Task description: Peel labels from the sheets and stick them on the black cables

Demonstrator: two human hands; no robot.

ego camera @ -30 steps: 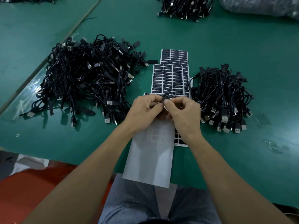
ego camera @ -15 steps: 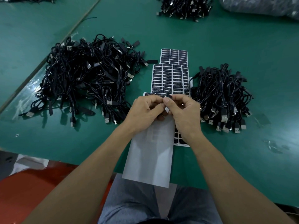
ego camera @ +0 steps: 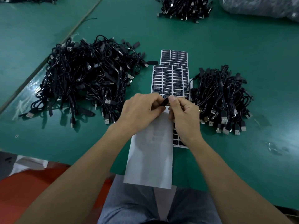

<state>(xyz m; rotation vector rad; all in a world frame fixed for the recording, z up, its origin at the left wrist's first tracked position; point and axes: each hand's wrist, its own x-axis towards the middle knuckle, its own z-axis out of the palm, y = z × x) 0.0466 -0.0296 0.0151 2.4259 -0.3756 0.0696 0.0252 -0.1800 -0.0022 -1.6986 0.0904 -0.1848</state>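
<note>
My left hand (ego camera: pixel 140 110) and my right hand (ego camera: pixel 184 113) meet over the middle of the table and together pinch a small black cable piece (ego camera: pixel 165 102) between their fingertips. Whether a label is on it I cannot tell. Just beyond the hands lie sheets of black labels (ego camera: pixel 169 79), partly overlapping. Under my wrists lies a white backing sheet (ego camera: pixel 150 159) with its labels gone, hanging over the table's near edge. A large loose heap of black cables (ego camera: pixel 87 80) is on the left. A smaller, tidier heap of black cables (ego camera: pixel 221 97) is on the right.
The table is covered in green matting (ego camera: pixel 242 50). Another cable heap (ego camera: pixel 184 7) lies at the far edge, beside a clear plastic bag (ego camera: pixel 262 7) at the top right. A seam strip (ego camera: pixel 68 39) runs diagonally on the left. My knees are below the near edge.
Both hands stayed together at the same spot; the fingertips shifted slightly around the small black piece, which now shows more between them.
</note>
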